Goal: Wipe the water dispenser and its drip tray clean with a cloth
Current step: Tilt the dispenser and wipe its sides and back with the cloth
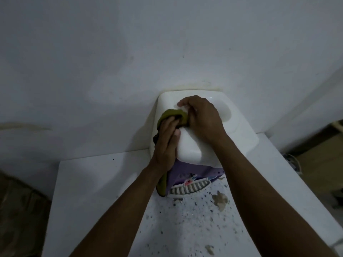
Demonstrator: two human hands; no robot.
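Two grips meet on top of the water dispenser, which stands on the white bench with its back to the wall. My left grip holds the olive cloth bunched under its fingers and presses it against the dispenser's upper left shoulder; a tail of fabric hangs down the dispenser's left side. My right grip rests on the dispenser's top, just right of the cloth, fingers bent; whether it pinches the fabric or only braces the casing, I cannot tell.

To wipe well here, I judge, the right grip should steady the body while the left spreads the cloth flatter and draws it in overlapping strokes, following the rounded edges down toward the front.

The dispenser's top is glossy white with a shallow dished recess. Its front is lilac with small coloured marks. The slatted drip tray sits at the dispenser's foot, its slots dark, and looks untouched. Dark specks and a brownish patch mark the bench in front of the dispenser.
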